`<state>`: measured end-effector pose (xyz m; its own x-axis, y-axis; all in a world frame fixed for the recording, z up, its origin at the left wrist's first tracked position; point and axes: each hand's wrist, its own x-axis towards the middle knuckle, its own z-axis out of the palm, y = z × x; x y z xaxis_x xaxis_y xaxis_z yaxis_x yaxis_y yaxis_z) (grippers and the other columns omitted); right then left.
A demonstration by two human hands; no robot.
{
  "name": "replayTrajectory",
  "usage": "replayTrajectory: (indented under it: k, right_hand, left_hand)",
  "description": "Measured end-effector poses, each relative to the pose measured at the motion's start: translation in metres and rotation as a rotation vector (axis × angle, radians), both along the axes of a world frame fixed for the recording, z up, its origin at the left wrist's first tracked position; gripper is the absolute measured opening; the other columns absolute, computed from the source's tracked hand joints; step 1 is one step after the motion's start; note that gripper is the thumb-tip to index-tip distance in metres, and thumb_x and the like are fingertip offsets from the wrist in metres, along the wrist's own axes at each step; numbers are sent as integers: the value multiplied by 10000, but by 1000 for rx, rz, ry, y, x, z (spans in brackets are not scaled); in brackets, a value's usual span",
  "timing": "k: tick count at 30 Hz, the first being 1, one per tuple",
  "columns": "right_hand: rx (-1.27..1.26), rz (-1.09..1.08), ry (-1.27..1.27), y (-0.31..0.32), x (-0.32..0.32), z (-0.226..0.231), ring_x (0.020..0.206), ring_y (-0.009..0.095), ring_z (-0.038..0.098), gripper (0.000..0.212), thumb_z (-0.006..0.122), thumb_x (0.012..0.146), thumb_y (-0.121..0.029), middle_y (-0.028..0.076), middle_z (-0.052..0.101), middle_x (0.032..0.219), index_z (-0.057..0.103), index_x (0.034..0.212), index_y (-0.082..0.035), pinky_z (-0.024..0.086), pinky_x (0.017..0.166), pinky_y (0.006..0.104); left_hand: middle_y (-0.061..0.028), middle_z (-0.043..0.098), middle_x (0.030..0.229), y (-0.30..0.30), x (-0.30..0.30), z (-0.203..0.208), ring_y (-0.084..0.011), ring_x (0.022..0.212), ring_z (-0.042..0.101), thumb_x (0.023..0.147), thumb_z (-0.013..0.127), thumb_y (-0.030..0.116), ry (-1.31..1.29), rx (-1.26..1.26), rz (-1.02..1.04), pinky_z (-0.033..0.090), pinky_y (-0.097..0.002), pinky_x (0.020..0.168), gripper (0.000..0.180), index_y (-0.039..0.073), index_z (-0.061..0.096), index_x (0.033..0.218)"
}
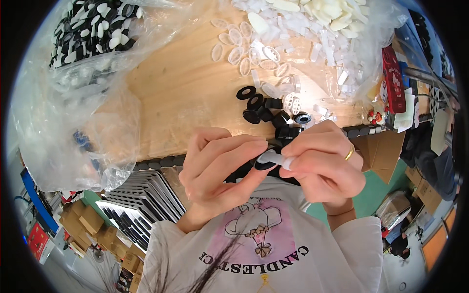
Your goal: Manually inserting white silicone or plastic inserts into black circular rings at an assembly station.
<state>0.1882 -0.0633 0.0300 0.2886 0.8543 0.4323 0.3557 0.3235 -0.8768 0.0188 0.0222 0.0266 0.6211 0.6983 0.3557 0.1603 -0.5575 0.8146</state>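
My left hand (210, 168) is closed in a pinch on a small black oval plastic part (264, 166), held up near my chest at the table's front edge. Between the fingertips of my right hand (325, 168), which wears a gold ring, is a white translucent plastic piece (277, 158) with a wide end and a narrow stem. Its wide end lies against the black part; whether the two are joined I cannot tell. Just beyond my hands sits a loose heap of black oval parts (265, 114), with white slotted ovals (296, 106) beside it.
Clear oval rings (235, 36) lie scattered on the wooden table (181, 83). Far right is a spread of white translucent pieces (312, 29). A plastic bag of black and white parts (95, 29) stands far left. Stacked trays (141, 210) are left of me, below the table's dark-trimmed edge.
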Motion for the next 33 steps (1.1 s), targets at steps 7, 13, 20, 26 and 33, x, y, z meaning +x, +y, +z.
replayTrajectory:
  k: [7, 13, 20, 26, 33]
  right_hand:
    - [37, -47, -339, -3, -5, -2, 778, 263, 570, 269, 808, 605, -57, 130, 622, 1014, 716, 856, -27, 463, 590, 325]
    - [31, -87, -521, -5, -11, -3, 823, 283, 529, 271, 772, 622, -167, 110, 575, 1035, 740, 861, -44, 438, 674, 380]
    - [14, -92, -575, -1, -17, -9, 817, 289, 520, 306, 779, 599, -209, 98, 580, 998, 732, 854, -46, 427, 694, 427]
    - [-338, -123, -52, 17, 29, -25, 913, 258, 600, 145, 710, 782, -34, 114, 600, 1015, 711, 921, 5, 489, 824, 358]
    - [-451, 55, -533, 56, 83, -75, 924, 214, 620, 145, 687, 781, 32, 90, 618, 1045, 681, 919, -13, 496, 797, 302]
  left_hand:
    - [-86, 731, 902, -2, 0, 2, -210, 759, 660, 629, 768, 27, -9, 47, 27, 456, -332, 633, 299, 6, 723, 924]
    - [-82, 733, 884, -4, 2, -1, -205, 747, 672, 621, 736, 22, -22, 125, 70, 454, -332, 611, 252, 14, 725, 872]
    - [-81, 733, 877, -5, -1, -8, -208, 695, 603, 601, 726, 14, 21, 100, 117, 453, -312, 606, 301, 21, 739, 902]
    - [-57, 731, 875, -10, -6, -22, -214, 684, 545, 623, 831, 20, 25, -30, 196, 448, -288, 626, 348, 36, 738, 958]
    - [-78, 735, 910, -9, -6, -16, -157, 788, 558, 625, 837, -48, -10, -276, 162, 435, -268, 698, 374, -9, 735, 983]
